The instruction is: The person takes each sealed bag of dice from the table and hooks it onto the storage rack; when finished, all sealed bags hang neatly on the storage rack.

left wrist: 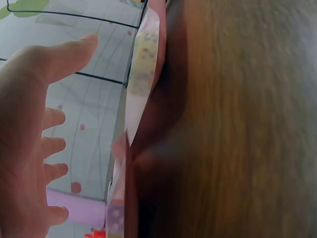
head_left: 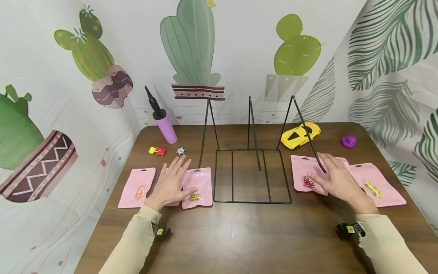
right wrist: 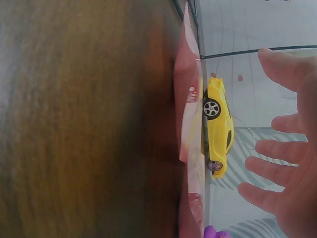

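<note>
We hold our left hand [head_left: 168, 186] and right hand [head_left: 338, 180] spread and empty above the pink bags [head_left: 202, 180], which lie on the table [head_left: 232, 236] to both sides of the rack [head_left: 232, 175].

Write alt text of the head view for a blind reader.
A person's left hand and right hand hover over pink pouches, some showing dice, on either side of a black wire rack on a brown table. Farther back are a purple pump, a red-and-yellow toy, a poker chip, a yellow toy car and a purple toy, before a cactus-print backdrop.
</note>
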`<state>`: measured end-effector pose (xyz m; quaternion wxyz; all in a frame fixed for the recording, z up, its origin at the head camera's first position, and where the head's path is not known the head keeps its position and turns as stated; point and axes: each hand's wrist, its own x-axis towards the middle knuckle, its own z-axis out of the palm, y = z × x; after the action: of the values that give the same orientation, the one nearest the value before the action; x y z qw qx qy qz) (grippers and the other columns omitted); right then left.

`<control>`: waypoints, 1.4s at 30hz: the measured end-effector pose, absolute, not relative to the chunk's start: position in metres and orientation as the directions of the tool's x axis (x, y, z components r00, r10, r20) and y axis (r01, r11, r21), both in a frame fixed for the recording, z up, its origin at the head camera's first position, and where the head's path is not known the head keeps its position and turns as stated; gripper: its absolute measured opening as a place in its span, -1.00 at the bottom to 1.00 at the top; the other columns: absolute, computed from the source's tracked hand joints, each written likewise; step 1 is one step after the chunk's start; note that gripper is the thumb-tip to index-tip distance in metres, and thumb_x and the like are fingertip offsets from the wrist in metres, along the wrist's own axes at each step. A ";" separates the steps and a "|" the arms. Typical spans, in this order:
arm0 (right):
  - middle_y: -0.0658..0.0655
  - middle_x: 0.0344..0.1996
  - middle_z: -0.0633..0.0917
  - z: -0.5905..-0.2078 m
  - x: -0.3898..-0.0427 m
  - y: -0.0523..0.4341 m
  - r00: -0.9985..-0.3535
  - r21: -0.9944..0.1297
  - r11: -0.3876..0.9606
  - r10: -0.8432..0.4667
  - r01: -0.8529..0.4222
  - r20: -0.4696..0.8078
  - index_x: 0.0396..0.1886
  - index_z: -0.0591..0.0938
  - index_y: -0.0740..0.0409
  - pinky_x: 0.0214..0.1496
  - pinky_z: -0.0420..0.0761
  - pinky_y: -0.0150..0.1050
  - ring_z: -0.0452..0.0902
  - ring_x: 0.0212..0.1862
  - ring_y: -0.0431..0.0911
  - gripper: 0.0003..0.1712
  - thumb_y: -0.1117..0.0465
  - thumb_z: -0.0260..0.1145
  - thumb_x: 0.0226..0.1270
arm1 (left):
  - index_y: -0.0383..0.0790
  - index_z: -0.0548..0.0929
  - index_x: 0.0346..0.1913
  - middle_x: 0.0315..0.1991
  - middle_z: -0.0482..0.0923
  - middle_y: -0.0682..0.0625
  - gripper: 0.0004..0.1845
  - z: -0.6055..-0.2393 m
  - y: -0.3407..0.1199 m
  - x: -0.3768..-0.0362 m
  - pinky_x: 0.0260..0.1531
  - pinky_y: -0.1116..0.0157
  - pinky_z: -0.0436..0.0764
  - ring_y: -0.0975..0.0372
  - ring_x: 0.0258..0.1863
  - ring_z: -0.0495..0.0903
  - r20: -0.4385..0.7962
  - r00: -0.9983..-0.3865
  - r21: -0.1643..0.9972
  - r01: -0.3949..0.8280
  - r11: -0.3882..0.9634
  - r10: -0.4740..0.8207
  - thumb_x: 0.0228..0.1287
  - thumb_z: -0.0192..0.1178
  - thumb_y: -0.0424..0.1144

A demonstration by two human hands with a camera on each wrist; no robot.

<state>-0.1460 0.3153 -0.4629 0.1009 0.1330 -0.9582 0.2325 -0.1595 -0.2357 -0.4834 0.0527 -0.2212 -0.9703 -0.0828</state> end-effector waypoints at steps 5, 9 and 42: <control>0.55 0.26 0.36 -0.469 -0.149 0.316 -0.948 -0.440 0.849 -0.198 -0.293 0.249 0.36 0.30 0.38 0.27 0.22 0.39 0.22 0.28 0.45 -0.09 -0.04 0.43 0.17 | -0.05 0.01 0.56 0.59 -0.13 -0.04 0.12 -0.486 -0.225 -0.164 0.40 -0.25 0.03 -0.05 0.54 -0.05 0.111 -0.891 0.155 0.454 0.877 0.441 0.04 0.13 0.47; 0.59 0.26 0.34 -0.473 -0.149 0.316 -0.953 -0.448 0.849 -0.192 -0.281 0.235 0.36 0.28 0.43 0.30 0.18 0.38 0.21 0.27 0.49 -0.07 -0.05 0.42 0.19 | -0.10 0.04 0.55 0.58 -0.07 -0.08 0.14 -0.489 -0.219 -0.168 0.40 -0.26 0.03 -0.05 0.53 -0.04 0.095 -0.885 0.168 0.466 0.869 0.456 0.03 0.12 0.49; 0.51 0.38 0.22 -0.485 -0.162 0.289 -0.982 -0.489 0.852 -0.177 -0.189 0.072 0.44 0.20 0.31 0.29 0.16 0.42 0.12 0.35 0.48 -0.07 -0.13 0.32 0.28 | -0.03 -0.01 0.56 0.58 -0.11 -0.07 0.16 -0.495 -0.177 -0.178 0.46 -0.18 -0.07 -0.05 0.54 -0.06 -0.073 -0.832 0.194 0.530 0.826 0.551 0.01 0.12 0.51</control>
<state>-0.1624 0.2888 -0.4847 0.0122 0.0952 -0.9621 0.2551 -0.1784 -0.1772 -0.4951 -0.0628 -0.2834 -0.9533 -0.0832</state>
